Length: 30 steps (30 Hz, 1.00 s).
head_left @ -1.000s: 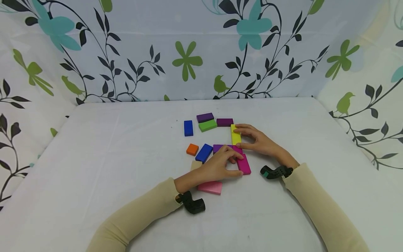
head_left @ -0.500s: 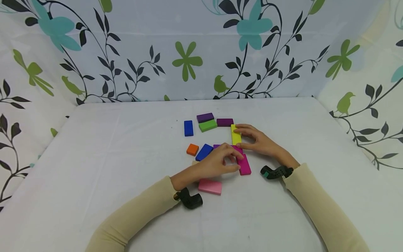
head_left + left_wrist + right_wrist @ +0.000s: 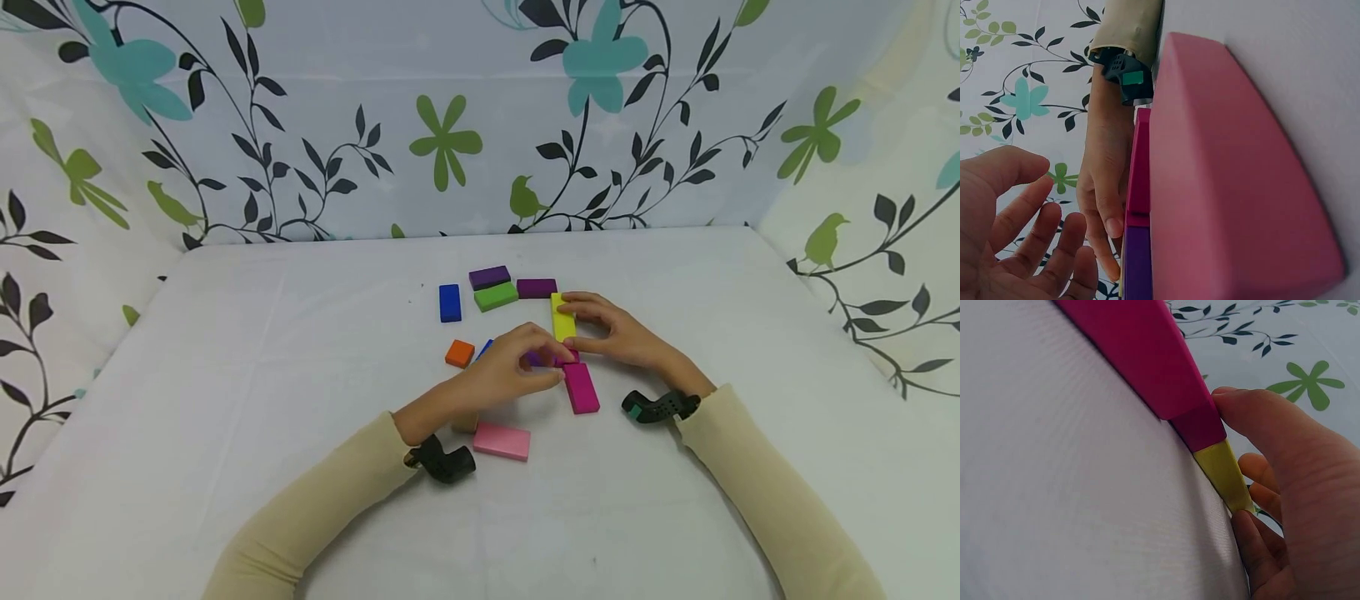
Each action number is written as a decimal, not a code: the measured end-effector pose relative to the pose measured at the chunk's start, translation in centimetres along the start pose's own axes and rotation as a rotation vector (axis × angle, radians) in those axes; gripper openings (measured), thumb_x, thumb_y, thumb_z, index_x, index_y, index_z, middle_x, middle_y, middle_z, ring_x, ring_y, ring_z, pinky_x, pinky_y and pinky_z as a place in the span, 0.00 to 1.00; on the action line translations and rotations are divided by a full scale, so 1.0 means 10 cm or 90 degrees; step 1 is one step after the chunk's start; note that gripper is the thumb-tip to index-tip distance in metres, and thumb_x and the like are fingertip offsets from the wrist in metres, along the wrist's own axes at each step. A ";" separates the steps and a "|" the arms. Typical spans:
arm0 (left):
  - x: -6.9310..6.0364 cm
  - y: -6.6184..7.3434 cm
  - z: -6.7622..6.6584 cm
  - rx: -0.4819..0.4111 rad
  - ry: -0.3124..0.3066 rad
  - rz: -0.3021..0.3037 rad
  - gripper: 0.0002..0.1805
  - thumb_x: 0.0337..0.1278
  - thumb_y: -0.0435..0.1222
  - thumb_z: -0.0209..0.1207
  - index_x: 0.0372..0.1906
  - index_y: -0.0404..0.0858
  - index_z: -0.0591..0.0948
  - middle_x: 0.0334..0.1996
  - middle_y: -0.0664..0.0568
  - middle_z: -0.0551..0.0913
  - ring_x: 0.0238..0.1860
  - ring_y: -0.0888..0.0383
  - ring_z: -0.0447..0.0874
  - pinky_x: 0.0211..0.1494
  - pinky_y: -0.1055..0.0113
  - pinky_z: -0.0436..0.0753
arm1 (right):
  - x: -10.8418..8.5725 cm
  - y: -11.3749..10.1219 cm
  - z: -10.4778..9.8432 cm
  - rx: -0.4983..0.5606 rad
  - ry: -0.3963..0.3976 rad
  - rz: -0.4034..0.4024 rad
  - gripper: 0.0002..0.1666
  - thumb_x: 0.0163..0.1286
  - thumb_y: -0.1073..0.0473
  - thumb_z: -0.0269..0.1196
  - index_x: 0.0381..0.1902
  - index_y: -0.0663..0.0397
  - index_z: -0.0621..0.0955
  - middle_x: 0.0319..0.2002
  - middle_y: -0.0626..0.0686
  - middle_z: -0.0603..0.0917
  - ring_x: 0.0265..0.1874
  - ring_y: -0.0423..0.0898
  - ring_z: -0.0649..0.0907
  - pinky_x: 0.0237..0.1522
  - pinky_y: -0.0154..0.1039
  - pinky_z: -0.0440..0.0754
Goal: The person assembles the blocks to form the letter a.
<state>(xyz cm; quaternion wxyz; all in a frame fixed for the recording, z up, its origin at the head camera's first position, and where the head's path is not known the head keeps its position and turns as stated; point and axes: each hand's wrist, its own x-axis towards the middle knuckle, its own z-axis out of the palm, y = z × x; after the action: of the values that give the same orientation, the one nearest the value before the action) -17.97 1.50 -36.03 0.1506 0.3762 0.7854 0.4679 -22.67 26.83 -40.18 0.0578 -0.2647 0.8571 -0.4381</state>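
My right hand (image 3: 618, 333) holds the yellow block (image 3: 562, 318), its thumb at the magenta end and its fingers at the far end. In the right wrist view the thumb touches the short magenta block (image 3: 1200, 428), which adjoins the yellow one. A longer magenta block (image 3: 581, 388) continues the row toward me. My left hand (image 3: 506, 367) hovers over the purple block (image 3: 534, 358) with loosely bent fingers and nothing between them. It partly hides the purple block and a blue block (image 3: 483, 348). In the left wrist view a pink block (image 3: 1210, 175) looms close beside the hand.
Behind lie a dark purple block (image 3: 489, 277), a green block (image 3: 496, 297), another dark purple block (image 3: 537, 288) and a blue block (image 3: 450, 303). An orange block (image 3: 460, 353) sits left of my left hand. A tan block (image 3: 467, 423) shows under the left wrist.
My left hand has lifted off the longer magenta block and drawn back to the left and away from me. The right hand stays at the yellow block.
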 end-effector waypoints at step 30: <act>0.00 -0.26 -0.42 0.037 0.158 0.043 0.14 0.62 0.32 0.62 0.52 0.35 0.81 0.51 0.43 0.77 0.50 0.52 0.78 0.47 0.64 0.78 | 0.00 -0.01 0.01 -0.003 -0.002 0.029 0.34 0.65 0.58 0.67 0.67 0.58 0.72 0.73 0.57 0.60 0.69 0.59 0.64 0.69 0.60 0.61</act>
<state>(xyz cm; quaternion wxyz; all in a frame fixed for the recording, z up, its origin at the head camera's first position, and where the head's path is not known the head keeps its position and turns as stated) -21.60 -1.87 -36.02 0.0253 0.3458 0.7982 0.4926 -22.58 26.69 -40.14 0.0683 -0.2461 0.8638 -0.4343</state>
